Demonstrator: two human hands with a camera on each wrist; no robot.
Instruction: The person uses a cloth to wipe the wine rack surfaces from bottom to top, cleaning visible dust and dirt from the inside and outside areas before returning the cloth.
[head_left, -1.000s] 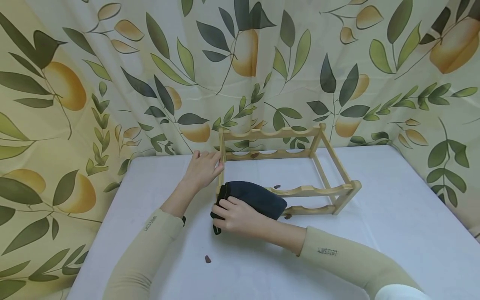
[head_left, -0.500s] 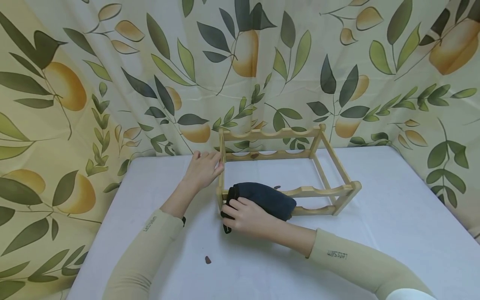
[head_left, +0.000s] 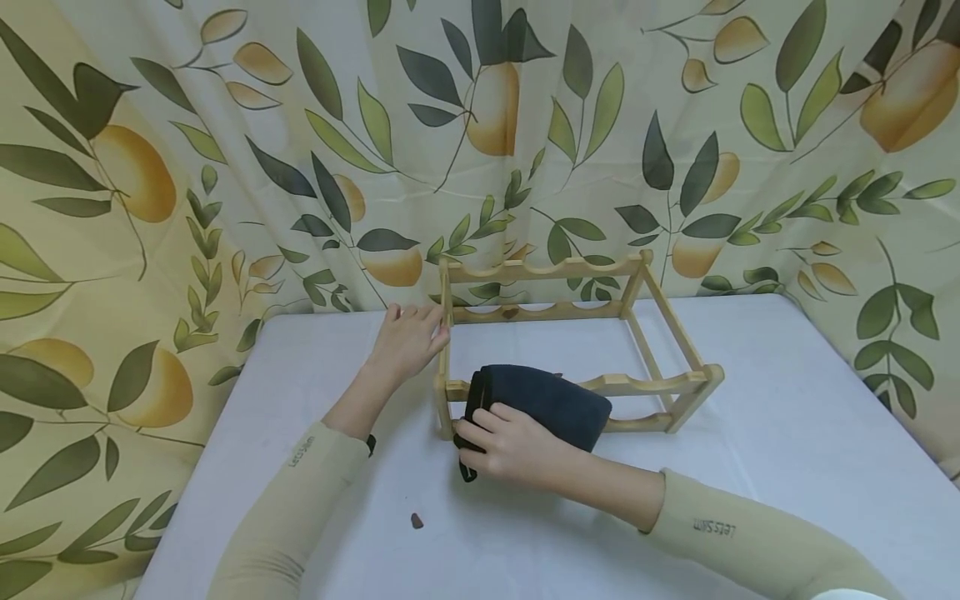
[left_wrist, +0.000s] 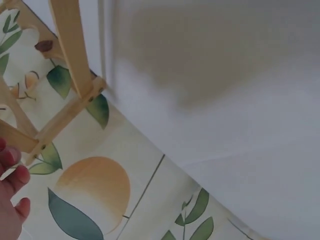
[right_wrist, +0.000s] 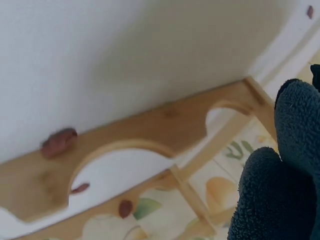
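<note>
A wooden wine rack point(head_left: 678, 325) with scalloped bars stands on the white table. At its left post, my left hand point(head_left: 408, 337) holds the frame with loosely curled fingers. In the left wrist view, fingertips point(left_wrist: 19, 175) show close by a corner of the rack point(left_wrist: 70, 110). My right hand point(head_left: 517, 446) grips a rolled dark blue cloth point(head_left: 551, 400) by its black-trimmed left end. The roll lies across the front bars and covers part of them. Its plush fabric point(right_wrist: 265, 190) fills the right side of the right wrist view; the right hand is hidden there.
A small brown piece point(head_left: 417, 521) lies on the white tabletop point(head_left: 757, 483) in front. Another brown spot point(head_left: 511, 313) shows at the rack's back bar. Behind the table hangs a curtain point(head_left: 570, 167) printed with fruit and leaves.
My right hand has moved the dark blue cloth to the right along the front of the rack. The left hand and the rack have stayed in place.
</note>
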